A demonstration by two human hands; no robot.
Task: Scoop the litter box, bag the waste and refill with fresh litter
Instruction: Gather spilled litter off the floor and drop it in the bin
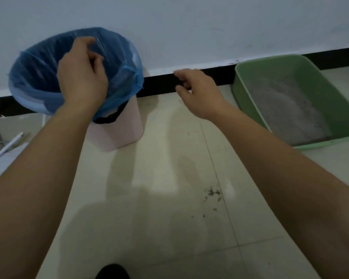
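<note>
Left hand: the left hand (pixel 82 75) is over the mouth of the bin at the far left, knuckles towards us, its fingers (pixel 93 57) curled in and pinching a fold of the blue bin liner (pixel 117 57) near the inside of the rim.
Right hand: the right hand (pixel 197 91) hangs in the air between the bin and the litter tray, above the floor and in front of the skirting; its fingers are loosely bent and hold nothing.
Bin: a pale pink waste bin (pixel 117 131) stands on the floor against the wall, with the liner stretched over its rim and hanging down the outside; something dark shows at the liner's lower edge, and I cannot tell what it is.
Litter box: the green litter box (pixel 250 77) sits on the floor at the far right, against the wall, well apart from the bin.
Litter: grey litter (pixel 286 109) covers the bottom of the box in a thin, uneven layer.
Floor: pale tiles (pixel 159 228), with a small scatter of dark spilled grains (pixel 213 193) near the middle, nearer to us than the box.
Wall: a light wall with a black skirting board (pixel 161 83) running behind bin and box.
Left edge: some white objects lie on the floor there, too blurred to name.
</note>
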